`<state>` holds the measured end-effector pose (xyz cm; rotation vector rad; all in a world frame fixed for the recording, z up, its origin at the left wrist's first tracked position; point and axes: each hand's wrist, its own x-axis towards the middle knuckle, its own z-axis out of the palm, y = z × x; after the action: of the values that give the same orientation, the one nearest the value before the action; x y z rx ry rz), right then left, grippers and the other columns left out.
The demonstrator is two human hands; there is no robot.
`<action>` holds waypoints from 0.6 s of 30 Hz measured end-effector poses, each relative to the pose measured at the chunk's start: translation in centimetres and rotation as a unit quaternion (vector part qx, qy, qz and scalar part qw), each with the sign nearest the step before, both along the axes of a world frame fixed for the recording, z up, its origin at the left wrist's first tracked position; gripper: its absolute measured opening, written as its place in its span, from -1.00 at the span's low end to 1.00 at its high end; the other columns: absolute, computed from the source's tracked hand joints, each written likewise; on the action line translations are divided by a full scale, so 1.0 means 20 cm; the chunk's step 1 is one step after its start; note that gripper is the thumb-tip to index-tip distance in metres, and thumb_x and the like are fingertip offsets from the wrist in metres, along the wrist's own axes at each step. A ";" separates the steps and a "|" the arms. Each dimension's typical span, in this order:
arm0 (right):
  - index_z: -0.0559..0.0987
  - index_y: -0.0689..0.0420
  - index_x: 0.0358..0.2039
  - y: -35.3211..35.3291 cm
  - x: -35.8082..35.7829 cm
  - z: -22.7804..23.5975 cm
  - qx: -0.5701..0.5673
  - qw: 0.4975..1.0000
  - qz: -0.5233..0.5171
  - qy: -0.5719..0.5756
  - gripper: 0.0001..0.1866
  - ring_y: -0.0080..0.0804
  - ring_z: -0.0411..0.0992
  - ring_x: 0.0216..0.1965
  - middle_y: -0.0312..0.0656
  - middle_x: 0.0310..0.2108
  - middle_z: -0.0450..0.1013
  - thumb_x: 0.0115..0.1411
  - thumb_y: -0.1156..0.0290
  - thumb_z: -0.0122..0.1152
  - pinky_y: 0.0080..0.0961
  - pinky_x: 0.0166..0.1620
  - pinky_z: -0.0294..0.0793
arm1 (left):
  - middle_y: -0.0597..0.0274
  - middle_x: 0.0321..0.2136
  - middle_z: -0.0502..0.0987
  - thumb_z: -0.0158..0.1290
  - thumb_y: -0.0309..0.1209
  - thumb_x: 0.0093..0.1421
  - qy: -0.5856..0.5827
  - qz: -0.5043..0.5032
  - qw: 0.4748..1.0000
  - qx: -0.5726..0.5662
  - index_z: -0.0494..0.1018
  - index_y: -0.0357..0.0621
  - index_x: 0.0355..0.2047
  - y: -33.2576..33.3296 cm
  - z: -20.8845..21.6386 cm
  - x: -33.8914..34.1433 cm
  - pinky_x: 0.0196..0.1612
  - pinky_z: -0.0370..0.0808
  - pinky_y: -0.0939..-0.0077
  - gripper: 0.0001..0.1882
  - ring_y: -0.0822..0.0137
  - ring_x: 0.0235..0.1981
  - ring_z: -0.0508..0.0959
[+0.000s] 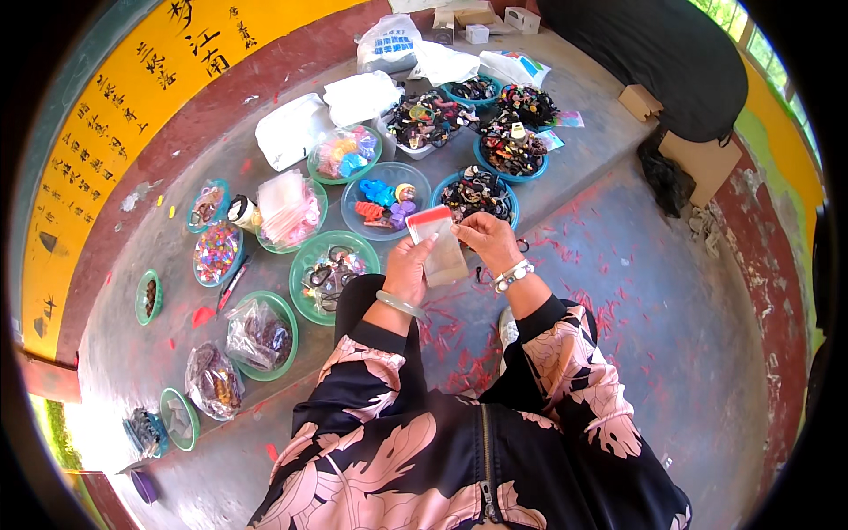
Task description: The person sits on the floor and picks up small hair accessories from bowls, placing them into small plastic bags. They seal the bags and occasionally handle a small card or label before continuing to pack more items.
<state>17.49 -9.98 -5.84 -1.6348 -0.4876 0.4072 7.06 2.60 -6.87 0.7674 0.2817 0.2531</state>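
Note:
A small clear plastic bag (447, 263) with a red strip along its top edge is held up in front of me. My left hand (407, 270) is closed on the bag's left side, thumb lying over its face. At the upper right corner, my right hand (488, 240) pinches the bag near the red strip. Whether anything lies inside the bag is hard to tell. Just beyond the hands, a clear bowl (362, 222) has blue, red and purple pieces in it. A blue basin (516, 208) of dark hair ties stands beyond my right hand.
Nearest on my left is a green basin (372, 257) with black loops and small packets. Farther left are a basin of pink-edged bags (321, 212), colourful beads (217, 253) and a bagged dark bundle (258, 336). Red scraps (579, 256) litter the floor. White sacks (291, 132) lie behind.

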 end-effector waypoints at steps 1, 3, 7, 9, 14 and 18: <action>0.52 0.26 -0.54 0.00 0.00 -0.01 0.016 1.000 0.000 0.006 -0.77 -0.66 0.28 -0.59 -0.34 -0.64 0.40 -0.04 0.33 0.28 -0.65 -0.52 0.26 | 0.20 -0.33 0.51 0.03 -0.48 0.09 -0.003 -0.004 1.000 0.003 0.40 -0.23 -0.22 -0.01 0.00 0.00 -0.21 0.48 0.43 -0.78 0.34 -0.34 0.54; 0.52 0.26 -0.54 0.01 0.00 -0.02 0.049 0.999 0.003 0.020 -0.79 -0.66 0.28 -0.60 -0.34 -0.64 0.40 -0.05 0.36 0.28 -0.65 -0.53 0.26 | 0.21 -0.34 0.52 0.03 -0.49 0.09 0.001 -0.005 1.000 0.028 0.41 -0.24 -0.23 -0.02 0.01 0.00 -0.23 0.48 0.44 -0.79 0.36 -0.35 0.54; 0.52 0.26 -0.54 0.00 -0.01 -0.02 0.039 0.999 -0.009 0.023 -0.82 -0.67 0.29 -0.60 -0.35 -0.64 0.40 -0.05 0.40 0.27 -0.66 -0.53 0.27 | 0.22 -0.35 0.52 0.03 -0.50 0.09 0.003 -0.012 0.999 0.046 0.42 -0.25 -0.24 -0.04 0.02 -0.01 -0.25 0.49 0.46 -0.80 0.37 -0.36 0.54; 0.52 0.26 -0.54 0.00 -0.02 -0.01 0.040 0.999 -0.016 0.024 -0.82 -0.67 0.29 -0.61 -0.35 -0.64 0.40 -0.04 0.40 0.26 -0.67 -0.54 0.28 | 0.22 -0.35 0.51 0.03 -0.47 0.11 0.010 -0.010 0.999 0.044 0.43 -0.26 -0.23 -0.05 0.04 -0.01 -0.26 0.47 0.50 -0.79 0.41 -0.37 0.52; 0.53 0.25 -0.54 -0.01 -0.02 0.00 0.023 0.998 -0.059 0.026 -0.86 -0.68 0.30 -0.64 -0.35 -0.65 0.40 -0.03 0.43 0.23 -0.64 -0.59 0.28 | 0.21 -0.34 0.51 0.01 -0.44 0.14 0.007 -0.009 1.000 0.022 0.43 -0.27 -0.23 -0.05 0.02 0.00 -0.26 0.47 0.47 -0.79 0.40 -0.36 0.52; 0.55 0.24 -0.53 -0.02 -0.09 0.11 -0.012 0.991 -0.094 -0.092 -0.88 -0.64 0.36 -0.61 -0.29 -0.61 0.46 -0.05 0.45 0.24 -0.62 -0.54 0.33 | 0.18 -0.32 0.52 -0.03 -0.43 0.16 0.043 -0.036 0.998 0.013 0.41 -0.26 -0.23 -0.02 -0.01 -0.01 -0.22 0.48 0.42 -0.80 0.35 -0.34 0.53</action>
<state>15.62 -10.47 -3.69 -1.7327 -0.4615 0.1232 6.90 2.19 -7.11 0.8144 0.3311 0.1566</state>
